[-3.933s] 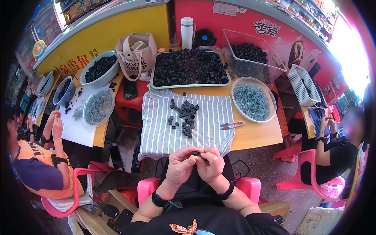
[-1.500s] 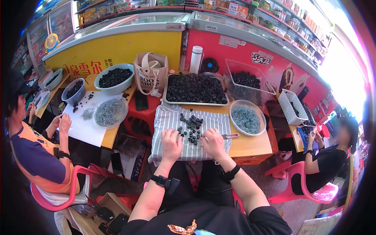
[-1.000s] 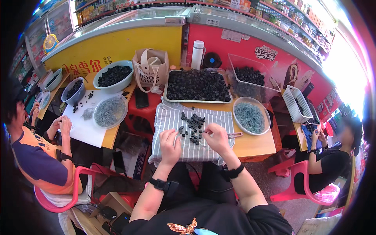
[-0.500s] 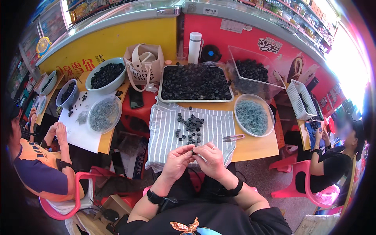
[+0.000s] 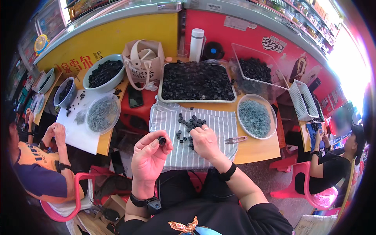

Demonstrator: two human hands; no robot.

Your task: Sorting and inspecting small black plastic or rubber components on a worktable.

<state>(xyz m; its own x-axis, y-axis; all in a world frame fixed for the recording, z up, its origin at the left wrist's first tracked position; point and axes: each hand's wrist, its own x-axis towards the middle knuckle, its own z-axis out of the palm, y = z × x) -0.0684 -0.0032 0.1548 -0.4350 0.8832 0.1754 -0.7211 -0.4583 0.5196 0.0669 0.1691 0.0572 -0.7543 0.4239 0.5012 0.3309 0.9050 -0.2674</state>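
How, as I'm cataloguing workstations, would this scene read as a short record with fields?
Surface: grey-and-white striped cloth on a light-brown wooden table
Left hand: raised, pinching a small, round black piece
Right hand: lowered at a scatter of small, round black pieces on the cloth; grip unclear
Behind cloth: pale-rimmed rectangular tray bearing a heap of black pieces
Right of cloth: round, pale-rimmed plastic bowl of bluish-grey bits
Cloth's right edge: small, pinkish-silver snips

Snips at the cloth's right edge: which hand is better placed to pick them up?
Probably the right hand: it is nearer the snips, while the left hand holds a black piece.
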